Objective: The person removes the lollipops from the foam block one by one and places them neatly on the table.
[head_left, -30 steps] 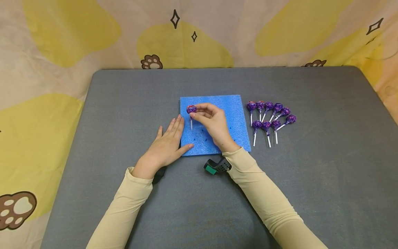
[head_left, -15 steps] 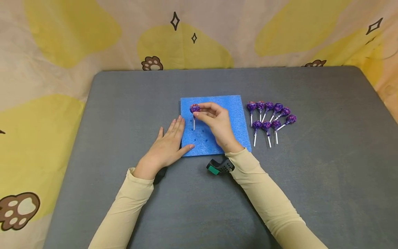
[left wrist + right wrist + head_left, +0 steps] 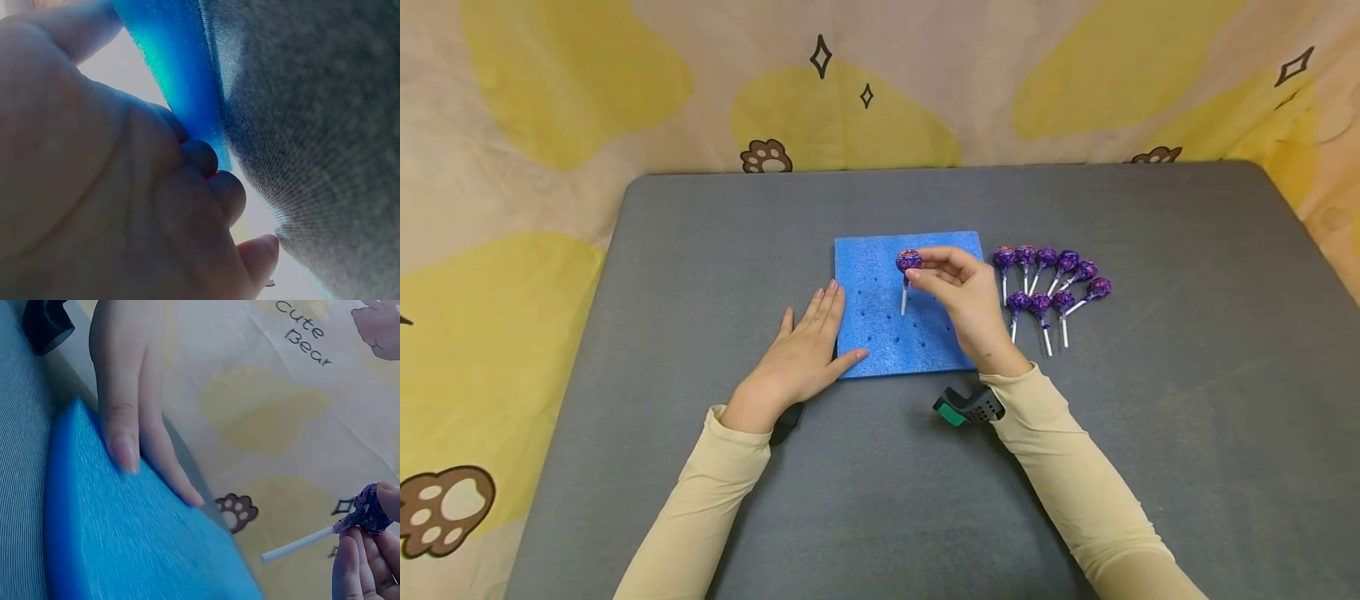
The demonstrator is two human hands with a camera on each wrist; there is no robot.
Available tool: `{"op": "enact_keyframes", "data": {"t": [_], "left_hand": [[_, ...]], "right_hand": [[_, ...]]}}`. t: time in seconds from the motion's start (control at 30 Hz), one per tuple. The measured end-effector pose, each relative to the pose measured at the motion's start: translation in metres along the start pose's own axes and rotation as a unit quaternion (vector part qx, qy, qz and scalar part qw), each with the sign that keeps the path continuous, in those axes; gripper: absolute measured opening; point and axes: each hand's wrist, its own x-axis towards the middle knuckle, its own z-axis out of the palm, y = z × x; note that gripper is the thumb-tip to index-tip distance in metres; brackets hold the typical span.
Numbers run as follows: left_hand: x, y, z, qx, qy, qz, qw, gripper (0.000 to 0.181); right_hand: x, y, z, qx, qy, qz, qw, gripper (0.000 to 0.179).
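My right hand (image 3: pixel 961 296) pinches a purple-wrapped lollipop (image 3: pixel 908 260) by its head, the white stick pointing down over the blue foam board (image 3: pixel 880 358). In the right wrist view the stick's end is free in the air, apart from the board (image 3: pixel 144 537). Small dark holes dot the board's top. My left hand (image 3: pixel 797 354) lies with straight fingers along the board's left edge, its thumb on the top near the front corner. The left wrist view shows those fingers (image 3: pixel 228 197) against the board's side (image 3: pixel 181 75).
Several more purple lollipops (image 3: pixel 1040 304) lie in two rough rows on the grey table (image 3: pixel 1187 400), right of the board. A black band with a green part (image 3: pixel 970 407) is on my right wrist. A patterned cloth (image 3: pixel 700 83) hangs behind the table.
My right hand has moved to the right over the board with the lollipop still pinched, from near the left edge to about the middle. The left hand stays in place.
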Motion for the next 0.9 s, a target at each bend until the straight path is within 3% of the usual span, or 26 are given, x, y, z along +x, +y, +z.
{"op": "enact_keyframes", "data": {"t": [0.57, 0.9], "left_hand": [[-0.001, 0.001, 0.002, -0.003, -0.005, 0.004, 1.0, 0.085], [-0.002, -0.002, 0.001, -0.002, -0.005, 0.005, 1.0, 0.085]], "right_hand": [[-0.025, -0.019, -0.059, -0.001, 0.064, -0.023, 0.9977, 0.022], [-0.032, -0.034, -0.103, 0.083, 0.14, -0.046, 0.9856, 0.013]]}}
